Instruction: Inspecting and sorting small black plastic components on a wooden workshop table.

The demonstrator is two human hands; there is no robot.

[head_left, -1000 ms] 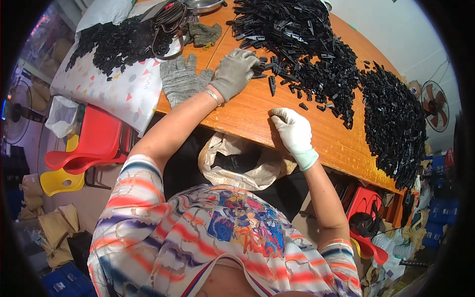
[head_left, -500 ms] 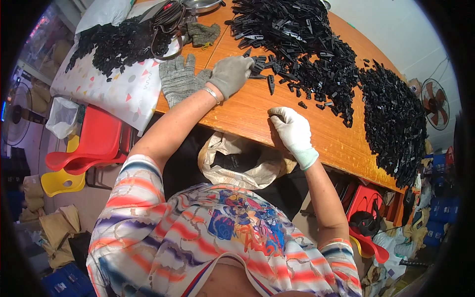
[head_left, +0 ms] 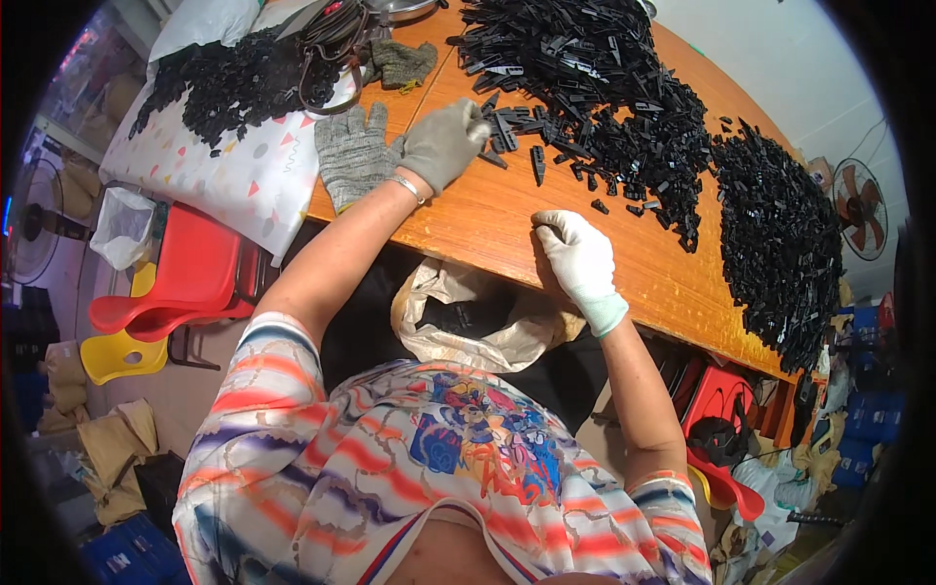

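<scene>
At the far left of the frame a white plastic bag [head_left: 125, 226] hangs beside a stack of red plastic chairs [head_left: 185, 283], with a yellow chair [head_left: 122, 353] just below them. In the upper left a white patterned sack [head_left: 229, 175] lies flat, bearing a heap of small black plastic parts [head_left: 219, 88]. To its right begins the orange wooden table [head_left: 487, 219]. A spare grey knit glove [head_left: 349, 156] lies flat on the table's left end, and a darker crumpled glove [head_left: 402, 62] rests above it near a coil of black strap [head_left: 327, 49]. The left hand [head_left: 444, 146], in a grey work glove, lies palm down on the table just beside the spare glove, fingers loosely curled over the nearest loose black clips [head_left: 507, 132]; whether it has hold of any piece cannot be told. Below the table edge, lower centre, an open beige bag [head_left: 468, 312] sits in front of the person's lap. The right hand [head_left: 580, 263], in a white glove, rests at the near table edge right of centre, fingers curled closed toward the palm; any piece within it is hidden. The large pile of black plastic clips [head_left: 595, 88] spreads across the upper centre of the table, well within the left hand's reach, and a second dense pile [head_left: 780, 244] covers the table's right end. A standing fan [head_left: 858, 207] shows at the right rim.
</scene>
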